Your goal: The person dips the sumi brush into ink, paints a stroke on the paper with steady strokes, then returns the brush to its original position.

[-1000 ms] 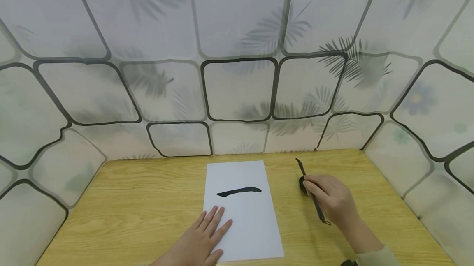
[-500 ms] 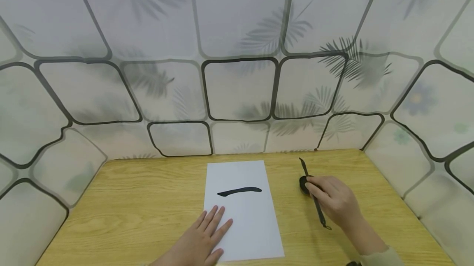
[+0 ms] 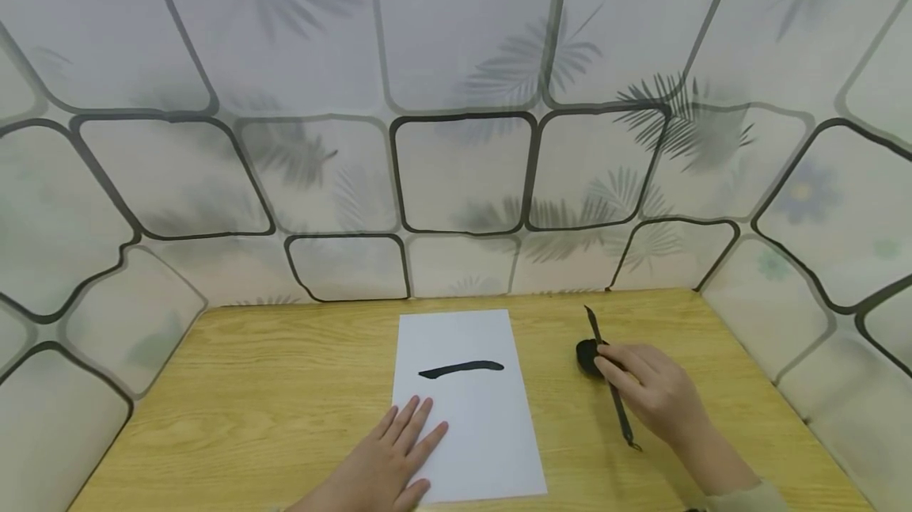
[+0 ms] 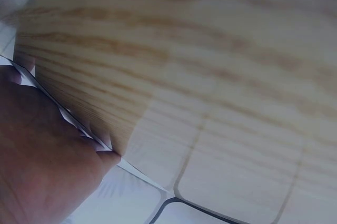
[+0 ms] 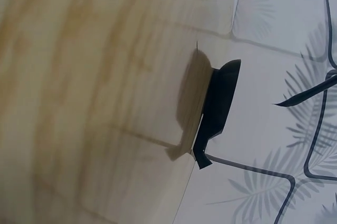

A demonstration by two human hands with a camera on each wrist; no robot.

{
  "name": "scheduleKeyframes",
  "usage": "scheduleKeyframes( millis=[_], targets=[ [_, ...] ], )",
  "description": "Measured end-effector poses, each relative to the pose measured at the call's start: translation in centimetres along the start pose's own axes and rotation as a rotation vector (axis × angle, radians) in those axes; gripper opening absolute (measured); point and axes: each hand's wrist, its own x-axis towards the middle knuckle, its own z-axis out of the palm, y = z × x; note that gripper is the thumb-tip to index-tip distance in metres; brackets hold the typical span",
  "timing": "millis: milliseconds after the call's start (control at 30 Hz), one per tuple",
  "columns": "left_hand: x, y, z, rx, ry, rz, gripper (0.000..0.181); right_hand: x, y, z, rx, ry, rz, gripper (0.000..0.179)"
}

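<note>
My left hand (image 3: 390, 457) lies on the lower left of a white sheet of paper (image 3: 477, 425), its fingers straight and spread. Across the paper's upper half runs one thick black stroke (image 3: 463, 369). In the head view, my right hand (image 3: 659, 393) pinches an ink brush (image 3: 618, 409) by its dark handle; the dark tip points toward the wall and the loop end toward me. A small black ink dish (image 3: 587, 358) stands right of the paper, partly overlapped by the brush and fingers. The right wrist view has the brush tip (image 5: 305, 95) apart from the dish (image 5: 220, 103).
Under everything is a yellow wood-grain table (image 3: 285, 385). A pale patterned wall covering (image 3: 456, 172) with dark outlines and leaf shapes encloses its back and both sides. In the left wrist view, the left hand (image 4: 47, 155) fills the lower left corner.
The right hand and brush have shifted a little to the right, uncovering more of the ink dish. The left hand and paper stay in place.
</note>
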Motion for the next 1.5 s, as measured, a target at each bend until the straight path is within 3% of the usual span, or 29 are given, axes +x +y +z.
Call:
scheduleKeyframes(
  millis=[133, 300, 533, 733, 900, 967, 1100, 1200, 1367, 1500],
  targets=[
    [0.0, 0.0, 0.0, -0.026, -0.010, 0.001, 0.063, -0.2, 0.0, -0.3, -0.001, -0.002, -0.010, 0.040],
    [-0.1, 0.0, 0.7, 0.049, 0.061, 0.015, 0.062, -0.4, 0.0, -0.7, -0.014, -0.023, -0.022, 0.038],
    [0.0, 0.1, 0.1, -0.050, -0.036, -0.009, 0.064, -0.8, 0.3, -1.0, -0.031, -0.052, -0.055, 0.039],
    [-0.2, 0.0, 0.8, -0.031, 0.017, 0.000, 0.064, -1.1, 0.6, -1.2, -0.037, -0.075, -0.099, 0.038],
    [0.0, 0.1, -0.1, -0.017, -0.015, -0.001, 0.063, -1.2, 0.9, -1.4, -0.046, -0.081, -0.132, 0.039],
    [0.0, 0.1, 0.1, 0.005, -0.002, 0.004, 0.063, -1.2, 0.9, -1.5, -0.045, -0.082, -0.140, 0.040],
    [-0.2, 0.0, 1.5, 0.054, 0.093, 0.015, 0.062, -1.4, 1.1, -1.7, -0.043, -0.097, -0.144, 0.041],
    [-0.2, 0.0, 1.5, 0.063, 0.101, 0.017, 0.061, -1.6, 1.1, -1.9, -0.040, -0.113, -0.143, 0.042],
    [-0.1, 0.0, 1.4, 0.055, 0.079, 0.016, 0.063, -2.0, 1.3, -2.1, -0.040, -0.146, -0.153, 0.043],
    [0.0, 0.0, 0.5, -0.008, 0.014, -0.002, 0.064, -2.3, 1.6, -2.2, -0.034, -0.163, -0.176, 0.045]
  ],
)
